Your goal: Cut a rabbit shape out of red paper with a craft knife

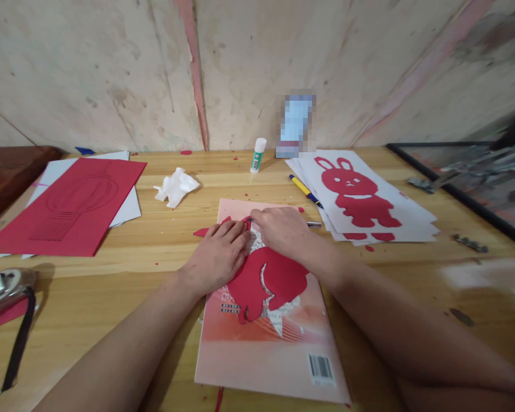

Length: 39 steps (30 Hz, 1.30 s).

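Note:
A red paper cut-out (278,272), animal-like with a curved slit, lies on a pinkish book (261,360) with a scuffed white patch on its cover. My left hand (221,252) presses the cut-out's upper left part with flat, outstretched fingers. Close beside it, my right hand (283,229) is closed, its fingertips at the upper edge of the paper. From behind that hand sticks the silver end of a slim pen-shaped tool (314,224), which looks like a craft knife. Its tip is mostly hidden by the fingers.
Left are red paper with a lantern drawing (77,206) and a tape measure (4,292). Crumpled tissue (177,186), a glue stick (258,155) and a blurred-out phone-like object (296,123) stand farther back. Right are a yellow-blue pen (305,190) and a red rabbit cut-out (349,186) on white sheets.

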Available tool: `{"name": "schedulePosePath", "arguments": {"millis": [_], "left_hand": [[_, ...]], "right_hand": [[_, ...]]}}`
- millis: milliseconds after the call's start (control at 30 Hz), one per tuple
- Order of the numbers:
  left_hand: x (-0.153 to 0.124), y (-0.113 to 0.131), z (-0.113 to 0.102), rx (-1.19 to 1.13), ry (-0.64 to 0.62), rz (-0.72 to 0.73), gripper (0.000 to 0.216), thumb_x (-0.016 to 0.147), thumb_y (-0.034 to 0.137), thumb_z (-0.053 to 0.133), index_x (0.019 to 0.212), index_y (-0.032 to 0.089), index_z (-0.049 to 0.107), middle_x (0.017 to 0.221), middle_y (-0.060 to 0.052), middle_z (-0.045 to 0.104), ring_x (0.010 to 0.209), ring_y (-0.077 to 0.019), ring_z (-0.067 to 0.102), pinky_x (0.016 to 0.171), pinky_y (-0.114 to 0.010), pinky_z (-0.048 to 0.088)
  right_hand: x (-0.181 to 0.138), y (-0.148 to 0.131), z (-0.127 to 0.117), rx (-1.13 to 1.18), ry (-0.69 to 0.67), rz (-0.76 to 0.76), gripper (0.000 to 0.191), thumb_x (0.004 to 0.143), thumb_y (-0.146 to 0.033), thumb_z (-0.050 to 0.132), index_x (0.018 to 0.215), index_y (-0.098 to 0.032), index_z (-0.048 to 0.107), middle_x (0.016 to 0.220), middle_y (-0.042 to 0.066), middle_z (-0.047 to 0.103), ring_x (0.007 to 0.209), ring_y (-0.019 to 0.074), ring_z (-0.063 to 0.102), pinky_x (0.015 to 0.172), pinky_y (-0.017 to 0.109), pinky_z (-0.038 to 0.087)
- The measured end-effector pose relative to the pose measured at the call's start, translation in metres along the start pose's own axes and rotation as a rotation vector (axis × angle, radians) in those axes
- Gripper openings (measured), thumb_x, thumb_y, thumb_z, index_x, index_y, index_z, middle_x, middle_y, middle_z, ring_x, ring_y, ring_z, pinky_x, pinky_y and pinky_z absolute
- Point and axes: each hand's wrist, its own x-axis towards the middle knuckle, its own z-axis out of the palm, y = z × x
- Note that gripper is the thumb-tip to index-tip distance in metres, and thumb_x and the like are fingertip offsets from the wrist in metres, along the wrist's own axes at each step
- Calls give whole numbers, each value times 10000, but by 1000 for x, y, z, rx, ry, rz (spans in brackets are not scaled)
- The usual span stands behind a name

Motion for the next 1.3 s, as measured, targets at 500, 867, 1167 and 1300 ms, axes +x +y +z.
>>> {"name": "schedulePosePath", "arguments": {"millis": [500, 867, 1167, 1300], "left_hand": [[1, -1, 1, 17, 1, 1, 344, 944, 237, 397, 1262, 142, 489, 1370, -113, 486, 1243, -279, 416, 984, -448, 388], [4, 2, -4, -1, -37, -3, 321, 923, 223, 399, 1214, 160, 517, 1333, -100, 499, 1204, -285, 424, 942, -439, 402], [3, 1, -4, 5, -37, -7, 316, 920, 229, 401, 1209, 175, 518, 1356, -97, 484, 1203, -274, 424, 938, -433, 402], [2, 1, -2, 19, -36, -1, 330, 925, 233, 397, 1230, 160, 503, 1384, -99, 465, 1220, -281, 414, 953, -442, 388]], "right_hand": [[1, -8, -5, -8, -27, 31, 207, 896, -188, 433, 944, -192, 634, 770, 96, 699, 726, 224, 659, 534, 292, 297], [2, -13, -9, 36, -89, 75, 228, 897, -173, 429, 966, -170, 646, 778, 110, 695, 775, 217, 660, 585, 284, 367], [0, -14, -13, 39, -107, 68, 244, 898, -180, 400, 968, -160, 634, 795, 118, 695, 789, 226, 666, 570, 280, 367], [0, -13, -9, 33, -92, 54, 237, 896, -181, 405, 959, -158, 633, 792, 120, 694, 785, 232, 666, 573, 284, 368]]}}
